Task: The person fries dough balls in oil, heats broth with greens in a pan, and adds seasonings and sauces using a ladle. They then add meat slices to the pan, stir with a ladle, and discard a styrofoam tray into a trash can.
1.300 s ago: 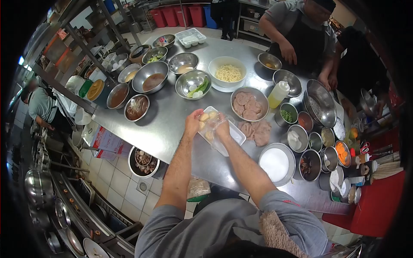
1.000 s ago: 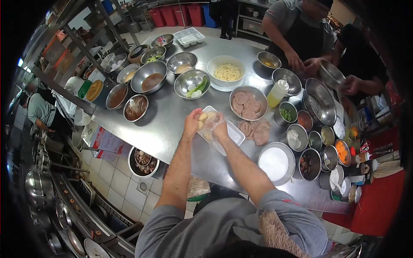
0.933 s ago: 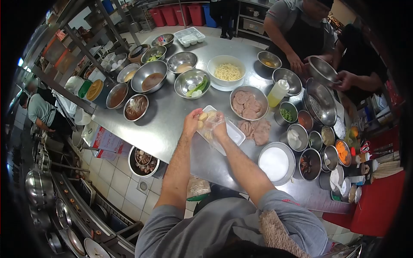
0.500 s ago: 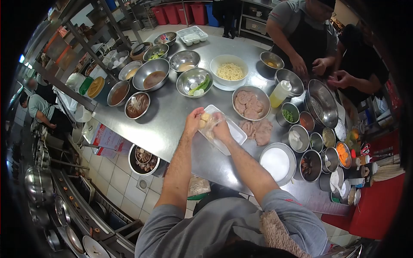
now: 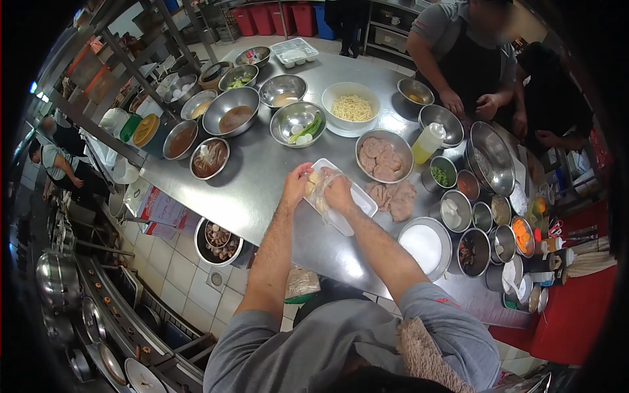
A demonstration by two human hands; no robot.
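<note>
Fewer round yellow lumps (image 5: 312, 179) showed than a second ago, so the work seemed to be moving along. Thin, crinkly clear plastic (image 5: 320, 198) hung over the smooth white tray (image 5: 364, 197) on the shiny metal counter (image 5: 259, 171). The right hand (image 5: 337, 191) had its grip closed on the plastic; I couldn't tell about the left hand (image 5: 297, 183)

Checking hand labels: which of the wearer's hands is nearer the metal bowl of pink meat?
Right. The right hand is over the white tray, left of the bowl and lower in view; the left hand is farther left, by the tray's edge.
</note>
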